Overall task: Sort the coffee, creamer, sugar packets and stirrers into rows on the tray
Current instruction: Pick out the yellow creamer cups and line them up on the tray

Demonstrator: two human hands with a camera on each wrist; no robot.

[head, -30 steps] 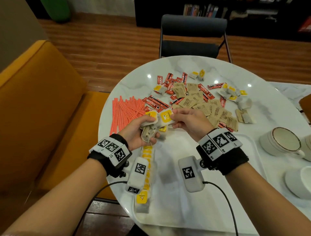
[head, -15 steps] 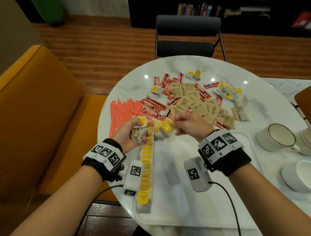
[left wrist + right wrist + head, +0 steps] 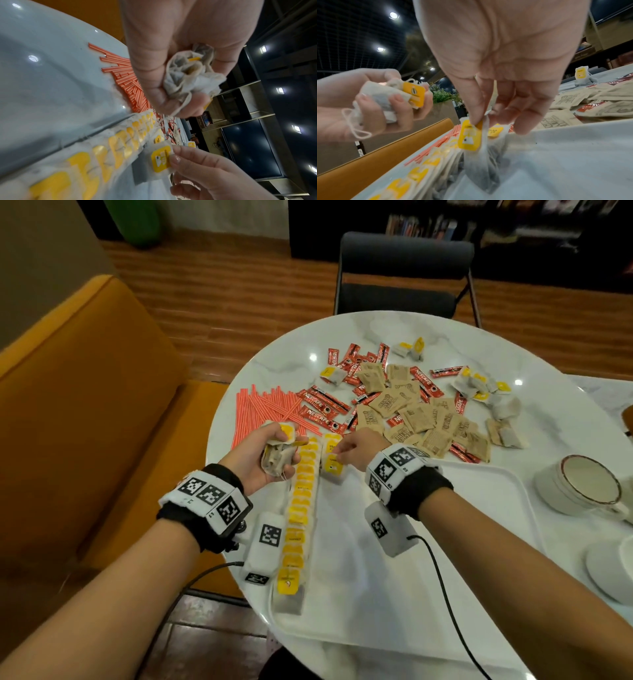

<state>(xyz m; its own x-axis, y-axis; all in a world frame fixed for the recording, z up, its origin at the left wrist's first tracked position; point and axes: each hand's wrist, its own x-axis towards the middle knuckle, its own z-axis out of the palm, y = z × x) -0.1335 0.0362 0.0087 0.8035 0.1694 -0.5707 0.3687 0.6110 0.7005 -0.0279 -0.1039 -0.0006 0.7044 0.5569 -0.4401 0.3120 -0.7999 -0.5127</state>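
Observation:
My left hand [image 3: 274, 455] hovers over the tray's far left corner and grips a crumpled bunch of yellow-tagged tea bags [image 3: 278, 460] [image 3: 188, 78] [image 3: 385, 94]. My right hand [image 3: 337, 455] pinches a single tea bag [image 3: 332, 466] [image 3: 161, 159] [image 3: 471, 136] by its tag, its lower end touching the white tray [image 3: 479, 542] just right of a long row of tea bags [image 3: 299, 508]. Beyond the tray lie orange stirrers [image 3: 260, 412], red coffee sticks [image 3: 322, 409] and brown sugar packets [image 3: 411, 412] in a loose heap.
White cups [image 3: 582, 484] and saucers stand at the table's right edge. More tea bags [image 3: 479, 385] lie at the far right of the heap. A dark chair [image 3: 404, 275] is behind the round table, an orange sofa [image 3: 85, 405] to its left.
My right hand drew one tea bag away from the bunch and lowered it to the tray beside the row. My left hand pulled back a little to the left with the bunch.

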